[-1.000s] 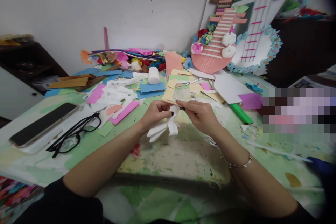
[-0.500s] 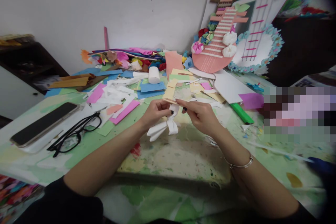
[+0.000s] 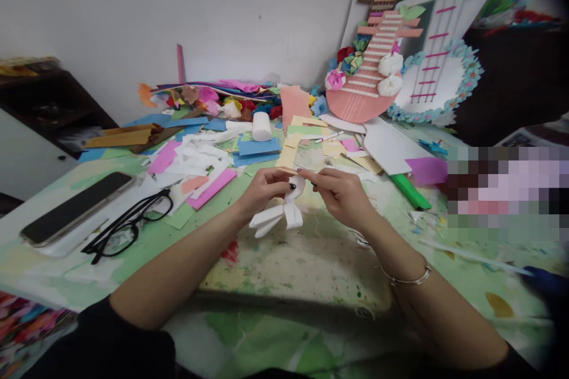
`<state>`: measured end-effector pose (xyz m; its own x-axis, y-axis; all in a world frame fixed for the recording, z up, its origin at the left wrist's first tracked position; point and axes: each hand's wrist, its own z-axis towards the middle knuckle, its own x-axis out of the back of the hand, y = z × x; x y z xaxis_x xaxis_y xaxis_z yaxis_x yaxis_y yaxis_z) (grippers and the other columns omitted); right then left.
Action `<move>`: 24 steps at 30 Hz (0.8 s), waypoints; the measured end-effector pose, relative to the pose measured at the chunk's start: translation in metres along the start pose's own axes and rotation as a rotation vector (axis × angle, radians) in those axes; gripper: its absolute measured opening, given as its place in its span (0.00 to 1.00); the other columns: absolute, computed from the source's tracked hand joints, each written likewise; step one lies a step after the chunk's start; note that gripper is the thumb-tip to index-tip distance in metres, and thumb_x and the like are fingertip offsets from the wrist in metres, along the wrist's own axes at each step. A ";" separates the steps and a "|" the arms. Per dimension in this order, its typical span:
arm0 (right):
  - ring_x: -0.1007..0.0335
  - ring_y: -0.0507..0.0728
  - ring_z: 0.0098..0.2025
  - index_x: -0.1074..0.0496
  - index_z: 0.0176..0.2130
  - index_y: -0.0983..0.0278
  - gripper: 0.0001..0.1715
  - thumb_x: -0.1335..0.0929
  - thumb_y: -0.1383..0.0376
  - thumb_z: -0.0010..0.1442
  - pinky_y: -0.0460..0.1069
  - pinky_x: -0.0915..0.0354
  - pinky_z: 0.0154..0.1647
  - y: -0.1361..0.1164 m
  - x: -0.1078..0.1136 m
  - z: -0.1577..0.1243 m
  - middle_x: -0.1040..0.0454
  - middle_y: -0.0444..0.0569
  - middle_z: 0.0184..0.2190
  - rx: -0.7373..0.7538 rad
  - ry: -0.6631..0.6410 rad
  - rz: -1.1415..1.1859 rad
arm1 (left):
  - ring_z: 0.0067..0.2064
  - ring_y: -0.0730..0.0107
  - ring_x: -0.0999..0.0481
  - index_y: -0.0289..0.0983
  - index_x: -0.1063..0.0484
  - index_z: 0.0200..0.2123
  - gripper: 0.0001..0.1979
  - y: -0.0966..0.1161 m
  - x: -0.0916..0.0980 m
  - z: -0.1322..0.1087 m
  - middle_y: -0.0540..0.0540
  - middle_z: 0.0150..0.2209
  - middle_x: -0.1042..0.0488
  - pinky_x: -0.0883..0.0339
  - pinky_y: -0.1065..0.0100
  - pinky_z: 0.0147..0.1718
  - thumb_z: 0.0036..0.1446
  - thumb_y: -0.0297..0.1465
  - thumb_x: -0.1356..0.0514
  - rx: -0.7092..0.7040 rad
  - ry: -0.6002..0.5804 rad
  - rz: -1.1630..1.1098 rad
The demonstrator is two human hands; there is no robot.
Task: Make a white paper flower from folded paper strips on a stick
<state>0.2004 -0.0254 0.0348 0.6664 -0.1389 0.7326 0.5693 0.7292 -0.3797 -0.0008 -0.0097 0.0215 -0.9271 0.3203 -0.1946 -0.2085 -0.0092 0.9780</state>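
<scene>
Near the middle of the view, my left hand is closed round a white folded paper piece, whose looped strips hang below the fingers. A thin, pale flat piece lies along the top of the fingertips, between both hands. My right hand is closed, its index finger stretched to the right end of that pale piece; its other fingers are curled and what they hold, if anything, is hidden. Both hands are above a stained board. A silver bracelet is round the right wrist.
Black glasses and a phone lie at the left. Paper scraps, a white roll and blue paper are beyond the hands. Two paper instruments lean at the back right. A green roll lies at the right.
My right index finger has shifted slightly left along the pale piece, and the right hand's curled fingers have moved a little. The left hand still holds the white paper.
</scene>
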 end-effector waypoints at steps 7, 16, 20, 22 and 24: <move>0.35 0.51 0.29 0.27 0.54 0.55 0.24 0.40 0.71 0.63 0.46 0.40 0.30 -0.001 -0.001 -0.002 0.27 0.47 0.30 -0.009 0.021 -0.045 | 0.31 0.72 0.28 0.36 0.19 0.31 0.11 0.000 0.000 -0.001 0.45 0.35 0.23 0.34 0.72 0.27 0.39 0.30 0.31 0.050 0.002 -0.086; 0.36 0.52 0.31 0.26 0.52 0.53 0.25 0.41 0.73 0.64 0.46 0.43 0.29 -0.006 -0.005 -0.003 0.26 0.47 0.30 0.017 0.051 -0.204 | 0.27 0.75 0.30 0.32 0.20 0.28 0.11 0.006 -0.005 -0.004 0.47 0.27 0.26 0.35 0.72 0.25 0.40 0.32 0.29 0.125 0.018 -0.223; 0.36 0.52 0.30 0.24 0.50 0.52 0.25 0.41 0.72 0.64 0.46 0.47 0.26 -0.007 -0.008 -0.003 0.26 0.48 0.29 0.074 0.103 -0.307 | 0.29 0.74 0.31 0.31 0.20 0.28 0.15 0.002 -0.006 -0.003 0.44 0.28 0.26 0.35 0.73 0.27 0.43 0.39 0.30 0.110 0.034 -0.168; 0.36 0.51 0.29 0.24 0.49 0.52 0.25 0.41 0.73 0.64 0.46 0.48 0.25 -0.007 -0.009 -0.003 0.25 0.47 0.29 0.098 0.129 -0.347 | 0.30 0.73 0.31 0.31 0.20 0.31 0.18 0.000 -0.004 -0.002 0.43 0.30 0.25 0.35 0.72 0.28 0.45 0.41 0.30 0.107 0.025 -0.134; 0.35 0.51 0.30 0.24 0.49 0.52 0.26 0.41 0.75 0.63 0.45 0.47 0.25 -0.007 -0.009 -0.003 0.24 0.46 0.29 0.108 0.137 -0.351 | 0.29 0.75 0.32 0.31 0.20 0.31 0.18 -0.002 -0.003 -0.001 0.45 0.29 0.26 0.36 0.72 0.28 0.46 0.42 0.31 0.092 0.015 -0.119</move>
<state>0.1922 -0.0313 0.0292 0.5024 -0.4753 0.7223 0.7252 0.6865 -0.0527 0.0023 -0.0118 0.0196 -0.9023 0.2997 -0.3099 -0.2883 0.1149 0.9506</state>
